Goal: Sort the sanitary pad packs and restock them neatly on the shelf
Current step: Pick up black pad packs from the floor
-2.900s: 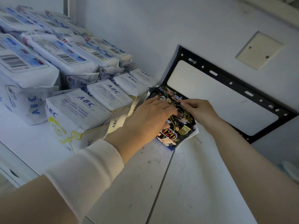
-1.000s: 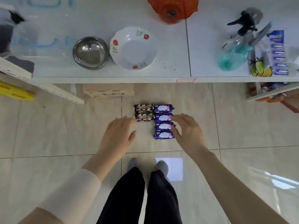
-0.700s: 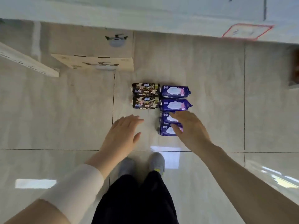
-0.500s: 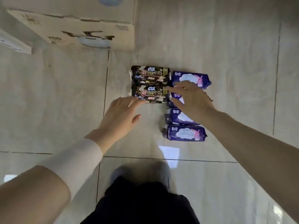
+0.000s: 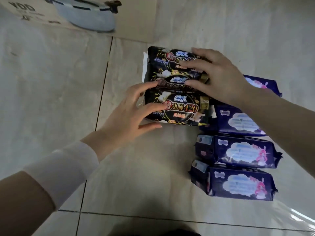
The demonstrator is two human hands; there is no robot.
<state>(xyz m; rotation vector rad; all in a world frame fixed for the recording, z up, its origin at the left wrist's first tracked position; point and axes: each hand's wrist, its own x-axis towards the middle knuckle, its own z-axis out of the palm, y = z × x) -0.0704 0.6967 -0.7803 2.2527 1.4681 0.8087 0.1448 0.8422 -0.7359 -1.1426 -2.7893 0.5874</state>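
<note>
Black sanitary pad packs marked 420 lie on the tiled floor, a far one (image 5: pixel 163 62) and a near one (image 5: pixel 180 109), pressed together. My left hand (image 5: pixel 129 114) touches the near pack's left end with spread, nearly straight fingers, its thumb low by the pack's front edge. My right hand (image 5: pixel 216 74) lies flat across the tops of the black packs, fingers spread. To the right runs a column of several purple packs (image 5: pixel 238 152), the farthest (image 5: pixel 262 84) partly hidden by my right forearm.
A cardboard box (image 5: pixel 136 19) with a printed picture stands on the floor just beyond the black packs. Pale floor tiles (image 5: pixel 51 82) stretch to the left and in front. My dark trousers show at the bottom edge.
The view left the shelf and dropped to the floor, closing in on the packs. Both hands moved from hovering above the floor onto the black packs; the right hand shifted off the purple column.
</note>
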